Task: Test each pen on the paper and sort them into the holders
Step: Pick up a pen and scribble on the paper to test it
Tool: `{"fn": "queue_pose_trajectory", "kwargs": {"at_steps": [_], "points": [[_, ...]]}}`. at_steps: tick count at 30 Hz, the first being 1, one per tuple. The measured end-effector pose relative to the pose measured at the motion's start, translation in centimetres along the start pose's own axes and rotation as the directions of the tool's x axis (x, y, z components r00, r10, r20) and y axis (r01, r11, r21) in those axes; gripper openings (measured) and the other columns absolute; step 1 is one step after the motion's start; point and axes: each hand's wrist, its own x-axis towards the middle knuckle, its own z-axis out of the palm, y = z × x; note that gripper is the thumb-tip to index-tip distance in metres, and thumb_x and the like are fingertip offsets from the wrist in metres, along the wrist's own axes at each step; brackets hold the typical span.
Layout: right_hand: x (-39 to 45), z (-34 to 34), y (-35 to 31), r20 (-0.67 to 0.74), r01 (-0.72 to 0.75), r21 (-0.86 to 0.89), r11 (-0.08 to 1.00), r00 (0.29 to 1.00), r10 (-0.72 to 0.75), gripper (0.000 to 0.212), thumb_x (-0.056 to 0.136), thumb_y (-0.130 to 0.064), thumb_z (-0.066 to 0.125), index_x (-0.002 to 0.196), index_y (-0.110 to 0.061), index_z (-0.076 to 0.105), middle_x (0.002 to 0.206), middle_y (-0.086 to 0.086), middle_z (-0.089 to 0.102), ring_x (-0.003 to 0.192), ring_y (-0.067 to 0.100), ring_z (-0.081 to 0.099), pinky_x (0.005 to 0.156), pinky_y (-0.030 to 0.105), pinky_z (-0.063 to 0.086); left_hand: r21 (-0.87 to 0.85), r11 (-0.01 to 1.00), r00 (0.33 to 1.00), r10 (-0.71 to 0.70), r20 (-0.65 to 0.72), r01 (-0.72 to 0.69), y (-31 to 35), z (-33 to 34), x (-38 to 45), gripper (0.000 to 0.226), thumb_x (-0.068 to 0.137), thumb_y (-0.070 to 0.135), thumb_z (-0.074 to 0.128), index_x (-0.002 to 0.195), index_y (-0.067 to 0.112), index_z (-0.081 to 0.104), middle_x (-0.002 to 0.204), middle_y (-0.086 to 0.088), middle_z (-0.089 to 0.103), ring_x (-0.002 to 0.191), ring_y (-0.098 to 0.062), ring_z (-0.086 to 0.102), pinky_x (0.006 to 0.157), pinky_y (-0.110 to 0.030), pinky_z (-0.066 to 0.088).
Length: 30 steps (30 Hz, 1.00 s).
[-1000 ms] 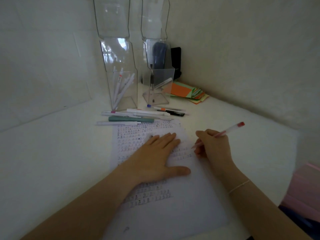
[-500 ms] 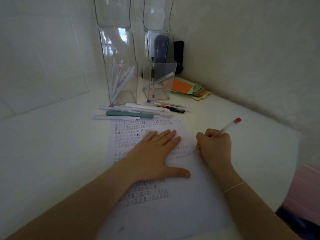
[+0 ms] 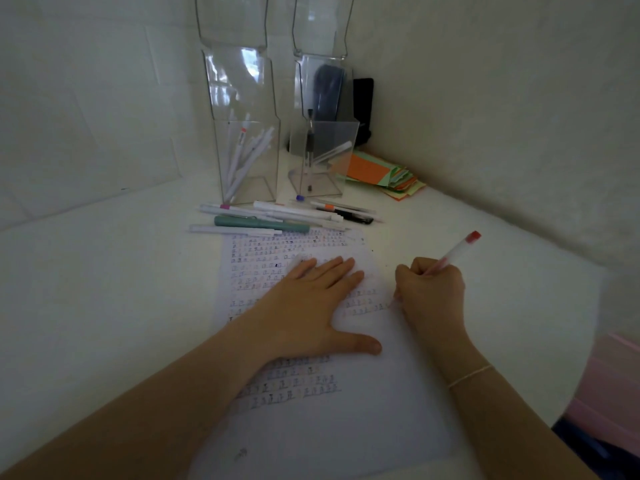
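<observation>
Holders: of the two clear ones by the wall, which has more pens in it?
The left holder: it has a bunch of white pens, while the right holder has about two.

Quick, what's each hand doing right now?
Left hand: open, fingers straight, pressed flat on the paper.
Right hand: closed around the red-capped pen, tip down at the paper.

Single view only: head-worn wide-angle camera, looking forward and down onto the counter (image 3: 104, 289) from close above. Optical axis points toward the wall corner, where two clear holders (image 3: 247, 161) stand at the far end. Both forearms enter from the bottom edge; paper (image 3: 346, 427) fills the near centre. Edges bend and look soft, probably lens distortion. No second view to overlap.
</observation>
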Motion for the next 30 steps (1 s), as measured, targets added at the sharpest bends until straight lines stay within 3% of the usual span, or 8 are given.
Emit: {"fn": "queue_pose_trajectory", "kwargs": {"at_steps": [4, 12, 17, 19, 22, 25, 28, 30], "points": [[0.1, 0.1, 0.1, -0.023, 0.002, 0.002, 1.0, 1.0, -0.002, 0.029, 0.075, -0.004, 0.055, 0.058, 0.012, 0.037, 0.055, 0.016, 0.041, 0.055, 0.022, 0.041, 0.054, 0.026, 0.034, 0.002, 1.0, 1.0, 0.005, -0.003, -0.005, 0.0, 0.0, 0.0, 0.105, 0.063, 0.09, 0.018, 0.148, 0.031, -0.003, 0.156, 0.012, -0.011, 0.14, -0.001, -0.013, 0.115, -0.032, -0.011], [-0.1, 0.0, 0.0, 0.011, -0.014, 0.039, 0.999, 1.0, 0.013, 0.027, 0.075, -0.001, 0.055, 0.057, 0.013, 0.04, 0.055, 0.018, 0.046, 0.048, 0.018, 0.043, 0.041, 0.016, 0.034, -0.012, 1.0, 1.0, 0.004, 0.009, -0.004, 0.0, 0.0, -0.1, 0.107, 0.064, 0.091, 0.022, 0.148, 0.03, -0.002, 0.156, 0.011, -0.011, 0.14, -0.001, -0.013, 0.116, -0.032, -0.01], [-0.5, 0.0, -0.5, -0.013, 0.076, 0.013, 0.997, 0.997, -0.076, 0.047, 0.082, 0.002, 0.053, 0.05, -0.014, 0.022, 0.048, 0.003, 0.024, 0.044, 0.01, 0.028, 0.04, 0.015, 0.026, -0.03, 0.999, 1.0, -0.014, 0.012, 0.015, 0.3, -0.2, -0.2, 0.11, 0.066, 0.088, 0.028, 0.149, 0.023, -0.001, 0.156, 0.008, -0.009, 0.141, -0.002, -0.011, 0.116, -0.032, -0.009], [-0.3, -0.1, -0.4, -0.008, 0.03, 0.048, 0.998, 1.0, -0.03, 0.041, 0.08, 0.0, 0.055, 0.05, -0.01, 0.028, 0.049, 0.008, 0.03, 0.046, 0.009, 0.033, 0.039, 0.014, 0.025, -0.037, 0.999, 1.0, -0.03, 0.007, 0.03, 0.5, -0.6, -0.3, 0.109, 0.067, 0.086, 0.033, 0.149, 0.021, 0.001, 0.157, 0.006, -0.007, 0.141, -0.004, -0.009, 0.115, -0.03, -0.01], [0.2, -0.8, -0.2, -0.025, -0.091, 0.27, 0.959, 0.995, 0.101, 0.037, 0.08, -0.004, 0.06, 0.047, -0.004, 0.044, 0.044, 0.011, 0.047, 0.039, 0.013, 0.04, 0.038, 0.017, 0.033, 0.017, 1.0, 0.999, -0.002, -0.052, 0.003, 0.8, -1.1, -0.4, 0.106, 0.067, 0.086, 0.033, 0.148, 0.022, 0.01, 0.157, 0.004, -0.001, 0.142, -0.009, -0.004, 0.116, -0.03, -0.01], [0.1, -1.5, -0.6, -0.002, -0.124, 0.432, 0.893, 0.99, 0.139, 0.04, 0.085, -0.016, 0.066, 0.05, -0.006, 0.05, 0.039, 0.004, 0.051, 0.03, 0.009, 0.037, 0.034, 0.017, 0.031, 0.023, 0.999, 0.985, 0.048, -0.164, -0.045, 1.1, -1.9, -0.4, 0.09, 0.073, 0.083, 0.028, 0.142, 0.025, 0.027, 0.154, 0.007, 0.018, 0.14, -0.008, 0.013, 0.117, -0.03, 0.0], [-0.1, -1.4, -0.7, 0.028, -0.097, 0.439, 0.893, 0.995, 0.095, 0.036, 0.085, -0.025, 0.067, 0.06, -0.001, 0.056, 0.036, 0.001, 0.05, 0.03, 0.01, 0.039, 0.035, 0.017, 0.034, -0.188, 0.982, 0.963, -0.067, -0.26, 0.018, 0.1, -3.4, -0.1, 0.06, 0.084, 0.068, 0.038, 0.129, 0.029, 0.046, 0.135, 0.011, 0.043, 0.123, -0.008, 0.036, 0.107, -0.025, 0.02], [-0.2, -1.3, -0.8, 0.072, -0.081, 0.442, 0.893, 0.996, 0.054, 0.028, 0.084, -0.024, 0.068, 0.068, -0.002, 0.062, 0.045, 0.002, 0.059, 0.039, 0.011, 0.052, 0.045, 0.018, 0.046, -0.216, 0.972, 0.957, -0.151, -0.248, 0.097, -1.3, -4.3, 0.0, 0.045, 0.084, 0.057, 0.052, 0.121, 0.031, 0.053, 0.124, 0.011, 0.048, 0.111, -0.007, 0.041, 0.104, -0.03, 0.029]]}}
